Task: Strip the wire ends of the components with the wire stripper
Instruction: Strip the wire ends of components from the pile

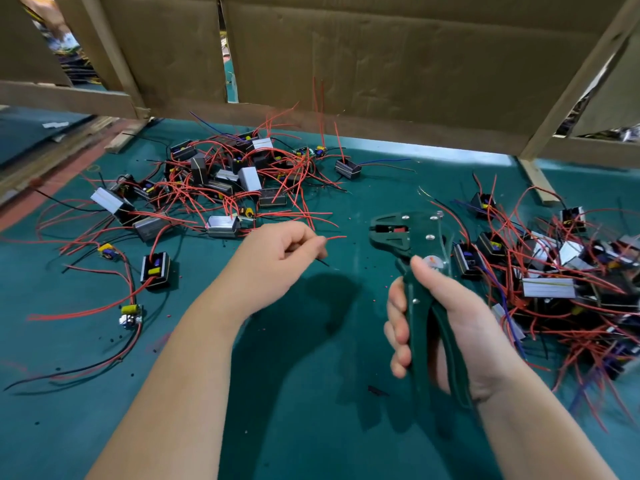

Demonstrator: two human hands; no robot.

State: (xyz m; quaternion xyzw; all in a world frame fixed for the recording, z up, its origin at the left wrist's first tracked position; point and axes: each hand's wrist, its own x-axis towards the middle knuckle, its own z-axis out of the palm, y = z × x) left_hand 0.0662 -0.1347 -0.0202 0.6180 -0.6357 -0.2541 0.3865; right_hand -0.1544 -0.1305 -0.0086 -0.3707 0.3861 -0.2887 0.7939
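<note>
Wire ends pinched mid-table (311, 445), stripper ready.
Left hand (277, 258), fingers curled, pinches a red wire (336, 238) and a black wire (322, 262) near their tips. Both look light and limp, so best held close to the end. Right hand (446, 317) wraps the wire stripper (412, 237) by its handles. Components (221, 181) are heaped toward the far-left corner and right edge.

The right hand (450, 320) covers the middle of the handles of the wire stripper (408, 237). Left of the stripper, the left hand (277, 258) hides where the red wire (336, 238) and black wire (322, 262) lead. Right of the stripper, the component pile (571, 271) blurs and runs off the edge.
</note>
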